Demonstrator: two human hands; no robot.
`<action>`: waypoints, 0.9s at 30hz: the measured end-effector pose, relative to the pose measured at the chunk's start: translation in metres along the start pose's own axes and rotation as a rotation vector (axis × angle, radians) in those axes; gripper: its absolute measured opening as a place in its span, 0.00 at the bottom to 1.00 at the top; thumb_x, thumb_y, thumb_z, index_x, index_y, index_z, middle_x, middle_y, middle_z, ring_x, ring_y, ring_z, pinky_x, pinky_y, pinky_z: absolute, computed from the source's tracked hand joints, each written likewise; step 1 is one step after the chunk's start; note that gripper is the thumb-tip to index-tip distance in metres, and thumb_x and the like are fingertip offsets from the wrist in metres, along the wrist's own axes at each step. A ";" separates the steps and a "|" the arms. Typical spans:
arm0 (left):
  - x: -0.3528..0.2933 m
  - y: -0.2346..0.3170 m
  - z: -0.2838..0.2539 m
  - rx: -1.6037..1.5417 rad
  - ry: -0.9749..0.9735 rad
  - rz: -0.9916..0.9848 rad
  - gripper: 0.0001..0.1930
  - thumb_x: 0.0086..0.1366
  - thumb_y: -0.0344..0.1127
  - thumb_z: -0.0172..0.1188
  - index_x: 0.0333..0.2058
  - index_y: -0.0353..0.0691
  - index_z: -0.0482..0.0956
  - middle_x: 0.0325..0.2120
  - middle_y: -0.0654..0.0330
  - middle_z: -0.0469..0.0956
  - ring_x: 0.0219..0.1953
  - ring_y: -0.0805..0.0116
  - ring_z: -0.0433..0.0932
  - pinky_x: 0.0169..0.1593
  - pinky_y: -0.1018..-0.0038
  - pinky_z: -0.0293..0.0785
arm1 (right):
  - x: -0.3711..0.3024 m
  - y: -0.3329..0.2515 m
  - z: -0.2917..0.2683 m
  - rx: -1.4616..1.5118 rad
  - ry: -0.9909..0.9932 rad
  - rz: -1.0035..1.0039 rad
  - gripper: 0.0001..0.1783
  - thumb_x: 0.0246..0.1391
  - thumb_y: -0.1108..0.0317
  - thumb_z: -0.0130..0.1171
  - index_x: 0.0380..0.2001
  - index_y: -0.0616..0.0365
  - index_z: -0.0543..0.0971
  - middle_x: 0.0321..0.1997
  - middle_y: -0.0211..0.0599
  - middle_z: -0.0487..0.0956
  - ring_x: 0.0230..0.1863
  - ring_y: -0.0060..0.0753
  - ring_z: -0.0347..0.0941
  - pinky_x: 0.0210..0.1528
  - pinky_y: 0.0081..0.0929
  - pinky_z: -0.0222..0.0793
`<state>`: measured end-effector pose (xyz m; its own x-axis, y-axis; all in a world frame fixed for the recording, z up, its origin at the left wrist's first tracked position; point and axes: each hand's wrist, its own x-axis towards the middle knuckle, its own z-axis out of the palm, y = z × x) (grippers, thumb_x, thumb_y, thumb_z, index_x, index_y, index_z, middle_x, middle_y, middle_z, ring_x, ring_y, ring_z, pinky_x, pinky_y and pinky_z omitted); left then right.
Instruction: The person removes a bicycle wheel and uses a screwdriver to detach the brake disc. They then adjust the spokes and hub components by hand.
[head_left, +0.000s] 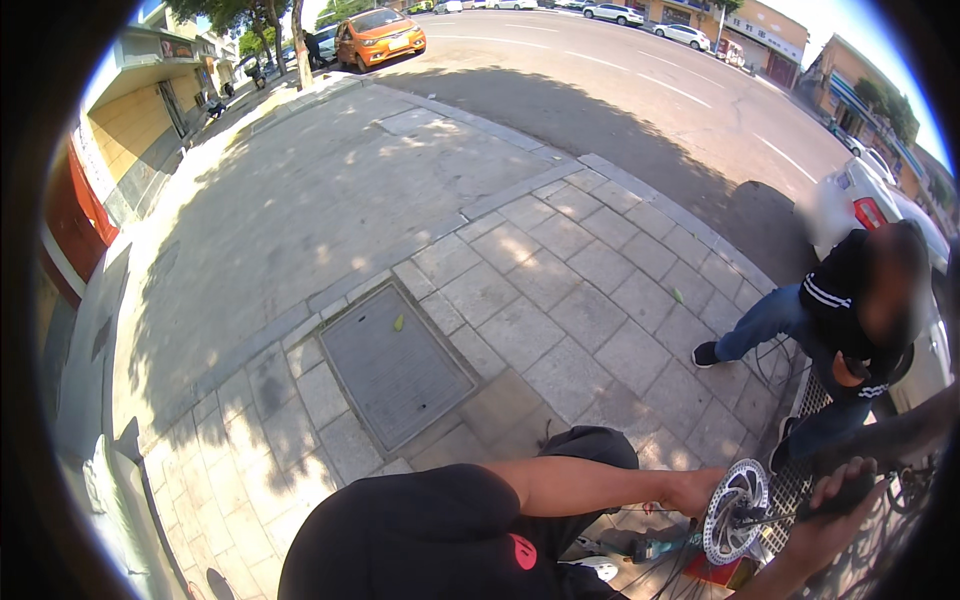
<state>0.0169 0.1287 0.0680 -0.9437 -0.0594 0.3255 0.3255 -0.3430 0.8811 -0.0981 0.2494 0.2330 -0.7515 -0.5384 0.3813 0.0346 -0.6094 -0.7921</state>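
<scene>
A silver bicycle brake disc [722,541] with cut-out holes stands nearly upright at the lower right. My left hand [692,492] is closed at its near-left edge, its fingers partly hidden behind the disc. Thin dark spokes or cables run below it. My right hand [815,535] is wrapped round a black handle [845,492], whose exact kind I cannot make out. Between that handle and the disc's hub runs a thin dark rod [775,520]. Below the disc lie a teal-and-black tool [655,549] and a red item [712,572], both partly covered.
A person [845,310] in dark clothes and jeans is close on my right, beside a metal mesh surface [812,402] and a white car [912,215]. A metal cover [400,365] is set in the paving. An orange car [380,38] stands by the far kerb.
</scene>
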 end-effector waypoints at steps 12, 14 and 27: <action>-0.007 0.007 0.000 0.100 -0.011 0.023 0.32 0.55 0.22 0.75 0.60 0.35 0.75 0.54 0.54 0.81 0.55 0.69 0.75 0.64 0.69 0.71 | -0.011 0.001 -0.001 0.011 -0.043 -0.051 0.25 0.76 0.51 0.49 0.61 0.63 0.68 0.42 0.35 0.68 0.33 0.25 0.66 0.27 0.21 0.68; 0.003 0.001 0.003 0.209 -0.020 -0.007 0.35 0.53 0.25 0.78 0.60 0.35 0.75 0.55 0.55 0.81 0.55 0.68 0.76 0.65 0.69 0.70 | -0.014 -0.008 -0.004 0.022 -0.168 -0.089 0.28 0.76 0.48 0.49 0.59 0.66 0.68 0.46 0.38 0.67 0.36 0.26 0.68 0.29 0.21 0.72; -0.003 0.011 -0.009 0.343 -0.008 0.005 0.36 0.52 0.31 0.79 0.60 0.38 0.73 0.54 0.59 0.79 0.56 0.68 0.77 0.60 0.67 0.75 | -0.014 -0.017 0.019 -0.028 -0.075 -0.063 0.26 0.72 0.48 0.51 0.54 0.64 0.72 0.41 0.47 0.79 0.33 0.38 0.79 0.35 0.37 0.79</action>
<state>0.0226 0.1161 0.0739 -0.9419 -0.0521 0.3318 0.3326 -0.0076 0.9430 -0.0757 0.2567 0.2501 -0.6998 -0.5421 0.4651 -0.0310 -0.6275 -0.7780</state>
